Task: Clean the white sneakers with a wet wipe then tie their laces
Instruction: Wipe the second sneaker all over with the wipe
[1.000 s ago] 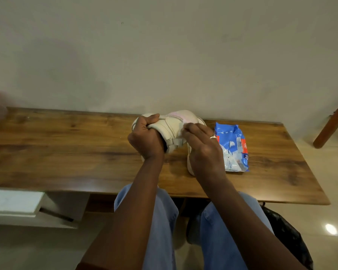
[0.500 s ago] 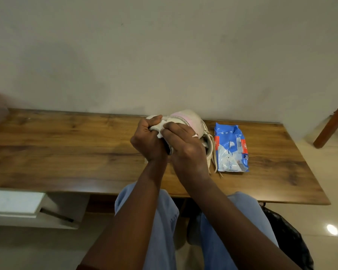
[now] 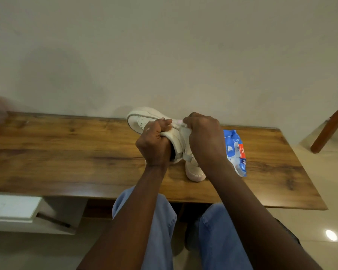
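Two sneakers (image 3: 142, 118) — one wipe (image 3: 184, 124), one pack (image 3: 236, 151)

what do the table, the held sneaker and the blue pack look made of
Table: wood or wood-look laminate, brown grain and knots, slight sheen.
Held white sneaker: smooth leather or synthetic, stitched panels.
Blue wet wipe pack: thin glossy plastic film, crinkled.
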